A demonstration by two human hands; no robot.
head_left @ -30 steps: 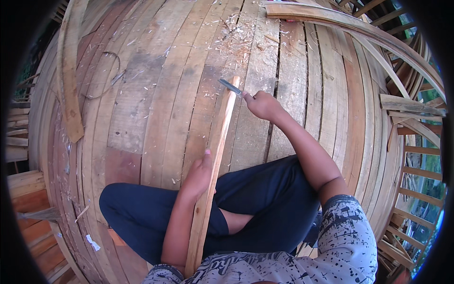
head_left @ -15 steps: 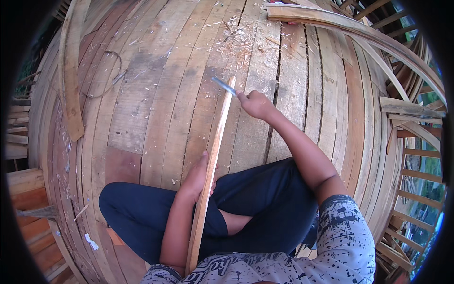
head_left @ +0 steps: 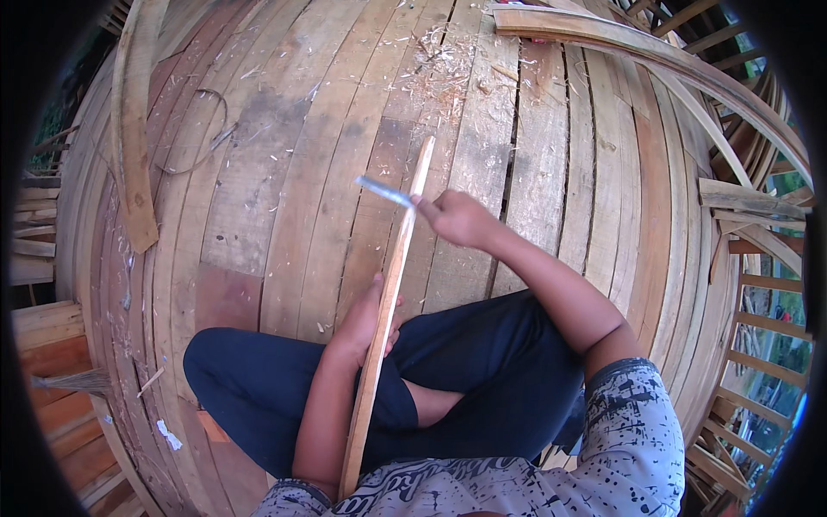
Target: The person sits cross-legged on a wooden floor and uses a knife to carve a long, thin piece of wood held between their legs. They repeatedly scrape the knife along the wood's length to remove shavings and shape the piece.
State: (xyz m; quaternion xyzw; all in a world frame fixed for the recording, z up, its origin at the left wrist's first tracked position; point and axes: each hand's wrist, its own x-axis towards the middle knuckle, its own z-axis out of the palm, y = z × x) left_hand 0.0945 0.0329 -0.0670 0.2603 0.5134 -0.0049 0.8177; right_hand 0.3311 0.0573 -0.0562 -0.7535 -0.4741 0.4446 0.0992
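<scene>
Operating remotely, I am grasping the wooden strip [head_left: 392,280] with the left hand [head_left: 360,326], while the right hand [head_left: 457,219] is clutching a bladed tool [head_left: 384,190] across its far half.

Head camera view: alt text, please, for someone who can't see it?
A seated person holds a blade across a long wooden strip with the right hand, the left hand gripping the strip lower down. Shavings litter the plank floor beyond.

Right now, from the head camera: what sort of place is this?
Probably a timber building used as a woodworking spot, partly open-sided: there's a plank floor, wood shavings scattered on it, and a long loose board over at the left.
</scene>
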